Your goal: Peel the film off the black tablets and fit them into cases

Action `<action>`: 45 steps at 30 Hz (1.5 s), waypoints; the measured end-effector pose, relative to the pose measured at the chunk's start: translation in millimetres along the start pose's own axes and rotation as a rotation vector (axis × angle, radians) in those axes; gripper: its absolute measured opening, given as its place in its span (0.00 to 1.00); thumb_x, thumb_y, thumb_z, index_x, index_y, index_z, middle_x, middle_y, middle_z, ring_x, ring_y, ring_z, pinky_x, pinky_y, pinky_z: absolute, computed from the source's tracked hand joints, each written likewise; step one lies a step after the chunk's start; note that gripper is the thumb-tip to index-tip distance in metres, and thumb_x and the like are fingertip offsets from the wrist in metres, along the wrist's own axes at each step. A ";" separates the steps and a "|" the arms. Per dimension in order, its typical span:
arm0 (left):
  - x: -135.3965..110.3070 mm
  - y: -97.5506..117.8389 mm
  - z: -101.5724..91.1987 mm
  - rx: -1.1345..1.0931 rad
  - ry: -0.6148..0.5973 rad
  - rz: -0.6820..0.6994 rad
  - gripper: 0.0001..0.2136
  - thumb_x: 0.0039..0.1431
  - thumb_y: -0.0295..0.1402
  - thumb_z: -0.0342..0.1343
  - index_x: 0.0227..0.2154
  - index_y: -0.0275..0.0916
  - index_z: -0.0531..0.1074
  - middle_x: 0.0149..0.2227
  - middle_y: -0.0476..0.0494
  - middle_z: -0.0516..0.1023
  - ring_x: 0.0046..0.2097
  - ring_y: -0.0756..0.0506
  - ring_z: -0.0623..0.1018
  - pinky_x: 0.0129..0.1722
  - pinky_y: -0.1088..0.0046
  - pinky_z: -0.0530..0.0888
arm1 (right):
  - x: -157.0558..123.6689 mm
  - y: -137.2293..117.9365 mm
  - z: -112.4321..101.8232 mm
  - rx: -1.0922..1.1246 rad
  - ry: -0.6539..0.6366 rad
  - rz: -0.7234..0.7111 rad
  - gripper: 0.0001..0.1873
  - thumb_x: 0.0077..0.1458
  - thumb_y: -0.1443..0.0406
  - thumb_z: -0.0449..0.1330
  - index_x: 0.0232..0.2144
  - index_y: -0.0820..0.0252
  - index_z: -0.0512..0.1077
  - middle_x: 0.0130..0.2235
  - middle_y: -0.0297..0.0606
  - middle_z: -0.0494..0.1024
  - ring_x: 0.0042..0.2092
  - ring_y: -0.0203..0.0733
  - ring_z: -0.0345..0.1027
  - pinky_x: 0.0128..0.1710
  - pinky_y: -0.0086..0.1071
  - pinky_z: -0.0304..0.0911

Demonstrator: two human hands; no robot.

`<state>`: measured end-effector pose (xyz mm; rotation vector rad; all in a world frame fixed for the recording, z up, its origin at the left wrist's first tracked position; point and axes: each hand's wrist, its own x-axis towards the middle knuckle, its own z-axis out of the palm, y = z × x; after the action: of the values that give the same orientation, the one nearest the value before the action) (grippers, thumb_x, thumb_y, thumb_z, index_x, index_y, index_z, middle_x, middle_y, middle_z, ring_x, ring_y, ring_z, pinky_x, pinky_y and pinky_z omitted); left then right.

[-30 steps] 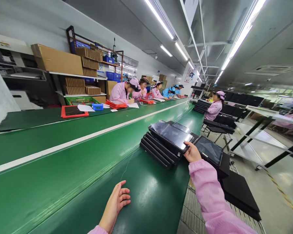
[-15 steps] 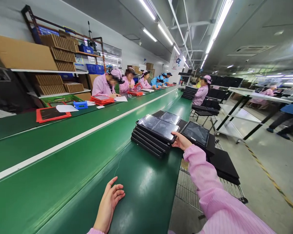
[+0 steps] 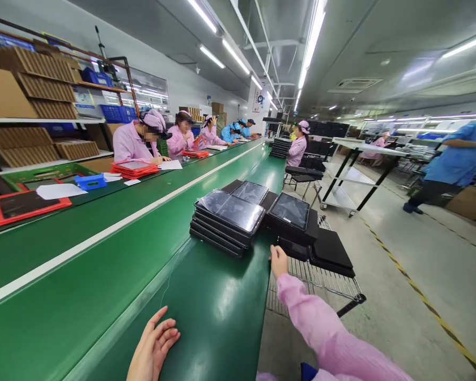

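1. Green is the surface of the long desk (image 3: 222,312), and the left hand (image 3: 153,349) lies on it at the near edge. Its fingers are spread loosely and a little bent, and it holds nothing.
2. The right hand (image 3: 278,262), at the end of a pink sleeve (image 3: 321,333), hangs just beside the right edge of the desk. It is half open with the fingers loosely bent, and it grips nothing.
3. This hand is near the stack of black tablets (image 3: 222,230), but apart from it. The stack stands on the desk near its right edge, and the top tablet (image 3: 230,210) has a shiny film on it.
4. Just in front of the right hand is a dark tray (image 3: 297,248) on the wire cart (image 3: 321,278). Whether the fingertips touch the tray cannot be told.
5. On the cart there are more black trays (image 3: 331,251), and one tablet (image 3: 291,210) lies on top of them, screen up.
6. On the far side of the desk sit co-workers in pink coats (image 3: 133,143), with red trays (image 3: 24,206) before them.
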<state>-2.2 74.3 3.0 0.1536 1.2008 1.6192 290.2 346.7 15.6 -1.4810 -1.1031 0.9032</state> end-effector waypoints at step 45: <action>-10.8 1.0 15.1 0.040 0.000 0.091 0.28 0.46 0.49 0.68 0.47 0.36 0.73 0.35 0.45 0.78 0.38 0.45 0.78 0.47 0.68 0.76 | 143.3 -18.1 -48.2 0.016 0.729 -0.039 0.18 0.64 0.59 0.60 0.53 0.60 0.70 0.54 0.44 0.74 0.51 0.48 0.72 0.50 0.47 0.70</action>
<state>11.2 75.2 15.9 0.2369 1.2420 1.6745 374.5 470.4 43.8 -1.5793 -0.5743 0.2833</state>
